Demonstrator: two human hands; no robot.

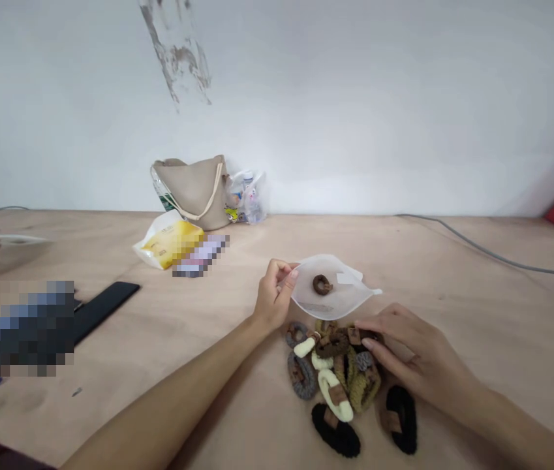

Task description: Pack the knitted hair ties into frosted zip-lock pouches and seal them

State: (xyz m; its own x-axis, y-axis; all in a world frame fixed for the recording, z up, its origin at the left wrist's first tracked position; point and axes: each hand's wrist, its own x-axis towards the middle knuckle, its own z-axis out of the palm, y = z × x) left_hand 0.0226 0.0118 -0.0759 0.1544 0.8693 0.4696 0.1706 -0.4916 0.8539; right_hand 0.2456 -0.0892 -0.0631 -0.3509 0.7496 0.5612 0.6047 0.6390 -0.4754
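A plywood table [110, 405] carries a tan bag [193, 192] and plastic bag [246, 199] at its back edge, a yellow packet [171, 245] near them, a grey cable [496, 256] toward the right, and hair ties [335, 385] near the front.

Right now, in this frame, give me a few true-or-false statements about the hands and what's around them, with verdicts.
1. The left hand pinches a frosted plastic pouch. True.
2. A brown hair tie lies outside the pouch. False: it is inside the pouch.
3. The right hand rests on a pile of fuzzy hair ties. True.
4. A beige tote bag sits beside the right hand. False: it stands far back, by the wall.
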